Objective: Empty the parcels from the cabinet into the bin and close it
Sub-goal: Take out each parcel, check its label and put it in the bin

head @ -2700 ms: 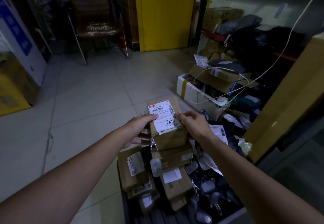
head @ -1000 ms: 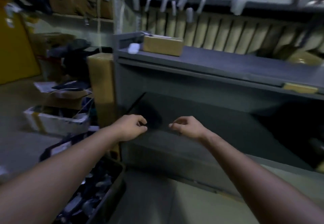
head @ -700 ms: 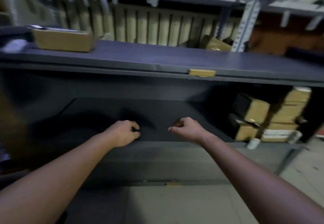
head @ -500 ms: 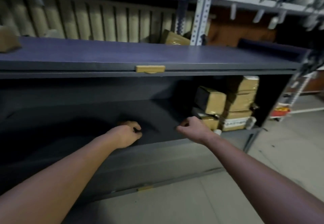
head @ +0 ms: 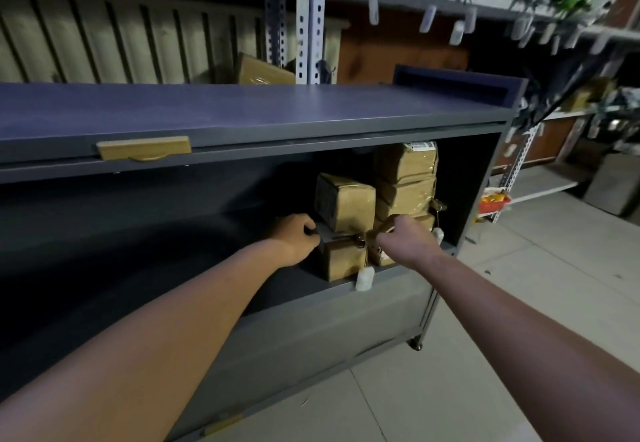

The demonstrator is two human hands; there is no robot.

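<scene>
Six brown taped parcels (head: 404, 164) can be counted, all in the right end of the grey cabinet (head: 242, 116), inside its open compartment. They form two columns, two on the left and four on the right. The lowest of the right column is mostly hidden, so that count is not certain.

Two white tags show. One tag (head: 363, 279) hangs over the compartment's front lip, below and between the two sets of fingers. The other tag (head: 438, 235) is just to the right of the right hand (head: 407, 239).

A seventh cardboard parcel (head: 263, 71) stands behind the cabinet top, well above both hands, beside a perforated steel upright (head: 308, 26). The cabinet has two tan handles. One handle (head: 143, 148) is far to the left of and above the left fingers, and a lower handle (head: 221, 422) is near the floor.

Both bare forearms reach forward into the compartment. The left hand (head: 296, 237) has its back to the camera and its fingers curled. The fingertips are at the top left edge of the lower left parcel (head: 343, 259), just beneath the upper left parcel (head: 344, 202).

The right hand is also curled, knuckles up, directly in front of the bottom right parcel (head: 375, 258). The two hands are near each other, with the lower left parcel between them. It cannot be told whether either hand actually grips a parcel or only touches it.
</scene>
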